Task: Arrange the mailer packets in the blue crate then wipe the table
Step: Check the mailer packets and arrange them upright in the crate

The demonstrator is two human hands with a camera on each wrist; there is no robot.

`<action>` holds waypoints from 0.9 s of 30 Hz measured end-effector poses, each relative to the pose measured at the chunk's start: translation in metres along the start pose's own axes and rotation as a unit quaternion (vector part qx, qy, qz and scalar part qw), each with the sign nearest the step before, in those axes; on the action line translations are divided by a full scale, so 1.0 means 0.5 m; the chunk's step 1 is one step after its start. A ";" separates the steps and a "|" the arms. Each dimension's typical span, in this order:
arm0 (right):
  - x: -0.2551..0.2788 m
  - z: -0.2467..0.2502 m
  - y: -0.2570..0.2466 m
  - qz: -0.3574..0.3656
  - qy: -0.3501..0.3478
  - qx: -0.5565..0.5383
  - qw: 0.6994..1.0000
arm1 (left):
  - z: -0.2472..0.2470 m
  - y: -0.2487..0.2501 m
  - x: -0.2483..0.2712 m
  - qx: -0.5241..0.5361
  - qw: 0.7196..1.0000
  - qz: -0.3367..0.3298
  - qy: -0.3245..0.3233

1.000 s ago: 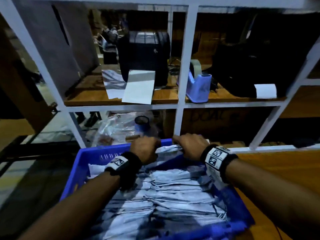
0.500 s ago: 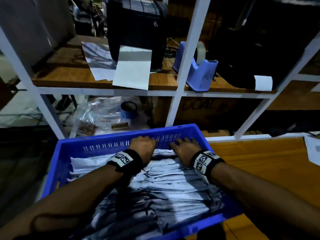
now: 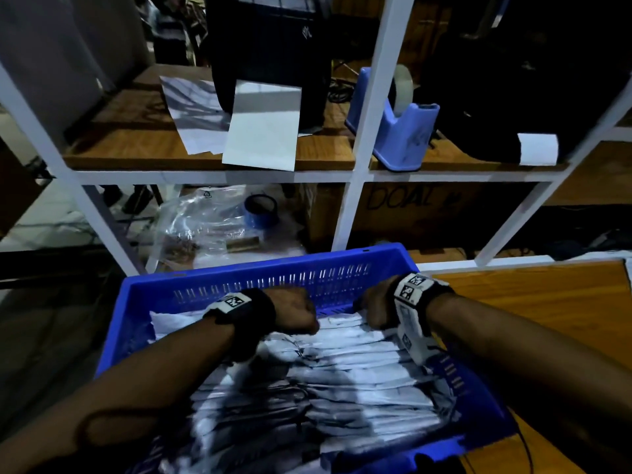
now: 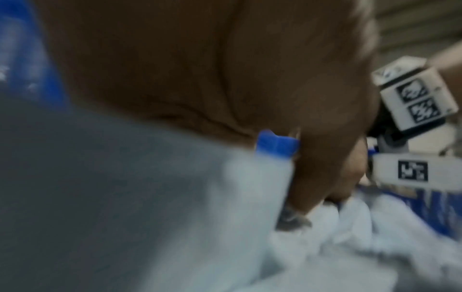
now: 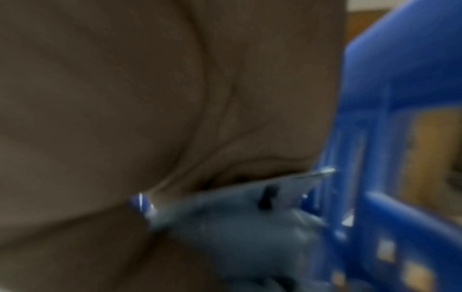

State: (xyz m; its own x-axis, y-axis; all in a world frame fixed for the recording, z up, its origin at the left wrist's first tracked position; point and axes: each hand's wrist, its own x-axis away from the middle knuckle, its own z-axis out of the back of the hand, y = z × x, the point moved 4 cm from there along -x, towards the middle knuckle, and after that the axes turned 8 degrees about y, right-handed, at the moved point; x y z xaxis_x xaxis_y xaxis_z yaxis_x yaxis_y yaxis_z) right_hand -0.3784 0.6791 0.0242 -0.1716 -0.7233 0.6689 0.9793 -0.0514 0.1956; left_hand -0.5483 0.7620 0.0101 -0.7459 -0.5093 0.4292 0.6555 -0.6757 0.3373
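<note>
Head view, lower centre: both hands, left hand [image 3: 294, 311] and right hand [image 3: 376, 307], curl down onto crumpled grey-white mailer packets [image 3: 342, 371] filling the blue crate [image 3: 273, 268]. Blurred wrist views can't confirm either grip.

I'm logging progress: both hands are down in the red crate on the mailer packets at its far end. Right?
Not quite: the crate is blue, as the head view shows. Otherwise yes: the left hand and right hand are on the mailer packets at its far end.

Blue crate [image 3: 273, 268] holds grey-white mailer packets [image 3: 342, 371] on an orange-brown wooden table [image 3: 533, 302].
</note>
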 end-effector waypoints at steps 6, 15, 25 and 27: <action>0.005 0.005 -0.010 0.002 -0.077 -0.020 0.997 | -0.044 0.015 0.007 0.014 0.996 0.015 -0.090; -0.003 -0.025 0.017 -0.037 -0.067 -0.100 0.992 | -0.031 0.007 0.033 0.044 0.993 0.033 -0.107; 0.064 -0.008 0.002 0.002 -0.117 -0.285 0.951 | -0.057 0.005 0.056 0.084 0.992 0.036 -0.087; 0.081 -0.020 -0.001 0.019 -0.115 -0.252 0.961 | -0.058 0.012 0.061 0.082 0.991 0.027 -0.102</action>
State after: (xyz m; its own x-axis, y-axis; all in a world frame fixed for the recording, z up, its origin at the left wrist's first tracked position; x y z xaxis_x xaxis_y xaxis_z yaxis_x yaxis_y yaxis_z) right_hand -0.3847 0.6431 0.0438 -0.0965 -0.5625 0.8212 0.9029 -0.3967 -0.1656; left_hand -0.5708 0.7267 0.0008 -0.6811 -0.4129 0.6046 0.7164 -0.5464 0.4338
